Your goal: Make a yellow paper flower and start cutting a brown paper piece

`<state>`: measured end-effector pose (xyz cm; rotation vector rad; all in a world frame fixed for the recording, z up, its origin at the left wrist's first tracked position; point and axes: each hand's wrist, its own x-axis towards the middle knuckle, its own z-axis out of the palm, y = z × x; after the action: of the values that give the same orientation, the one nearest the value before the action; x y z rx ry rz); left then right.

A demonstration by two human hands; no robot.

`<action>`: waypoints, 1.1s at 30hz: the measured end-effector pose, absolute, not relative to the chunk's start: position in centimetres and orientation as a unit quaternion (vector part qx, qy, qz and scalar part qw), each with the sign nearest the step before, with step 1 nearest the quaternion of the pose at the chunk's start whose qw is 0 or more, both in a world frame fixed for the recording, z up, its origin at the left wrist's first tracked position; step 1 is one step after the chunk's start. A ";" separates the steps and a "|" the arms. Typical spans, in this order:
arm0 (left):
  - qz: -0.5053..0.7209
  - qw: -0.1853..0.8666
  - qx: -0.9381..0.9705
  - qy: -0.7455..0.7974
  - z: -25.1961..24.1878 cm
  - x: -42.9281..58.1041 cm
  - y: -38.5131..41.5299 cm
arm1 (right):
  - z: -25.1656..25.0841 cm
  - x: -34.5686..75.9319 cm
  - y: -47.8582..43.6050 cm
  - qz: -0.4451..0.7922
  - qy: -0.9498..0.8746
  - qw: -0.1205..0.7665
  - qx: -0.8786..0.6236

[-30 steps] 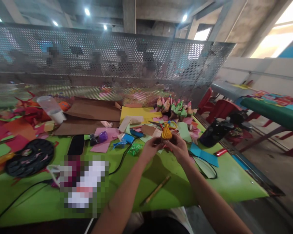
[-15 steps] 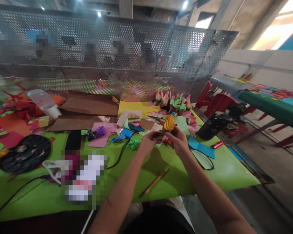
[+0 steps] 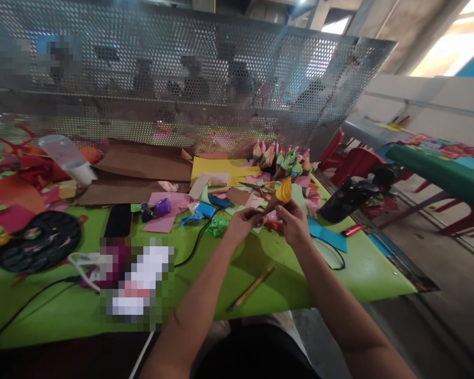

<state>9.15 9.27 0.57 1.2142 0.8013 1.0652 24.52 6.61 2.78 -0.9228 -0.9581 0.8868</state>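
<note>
A small paper ice-cream cone [image 3: 284, 190], with a yellow swirled top and a brown cone, is held between my hands above the green tabletop, tilted with its top up and to the right. My left hand [image 3: 240, 225] pinches the narrow brown end. Around the brown part, just under the yellow top, the fingers of my right hand [image 3: 295, 223] are closed. Below the hands lie red and pink scraps, partly hidden by my fingers. A paintbrush [image 3: 249, 289] rests on the table close to me.
Several finished paper cones [image 3: 286, 158] stand at the back. Scissors [image 3: 260, 188], yellow paper [image 3: 221, 171] and brown sheets [image 3: 142, 163] lie before a perforated metal screen [image 3: 150, 113]. A phone [image 3: 118, 221], a black palette [image 3: 39, 242] and a dark tumbler [image 3: 345, 197] are also on the table.
The paper cone has turned in my hands, its yellow top shifting up and to the right. More of the brown part now shows. The whole view has shifted slightly.
</note>
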 end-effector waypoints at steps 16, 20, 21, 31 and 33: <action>0.463 0.616 0.532 0.350 0.4 9.4 9.1 | 2.6 24.7 6.5 0.411 -0.411 0.709 -0.400; 0.475 0.609 0.533 0.345 0.0 9.5 9.2 | 2.9 24.5 6.3 0.413 -0.405 0.708 -0.404; 0.477 0.610 0.532 0.344 0.0 9.6 9.2 | 2.9 24.4 6.3 0.414 -0.403 0.709 -0.405; 0.469 0.566 0.579 0.353 0.4 9.3 8.8 | 3.0 24.5 6.7 0.418 -0.391 0.713 -0.404; 0.471 0.565 0.580 0.350 0.3 9.3 8.8 | 2.8 24.6 6.7 0.419 -0.391 0.713 -0.404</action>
<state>9.33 8.85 0.33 1.3637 0.8231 1.1078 24.61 6.75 2.82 -0.8946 -0.8657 0.9282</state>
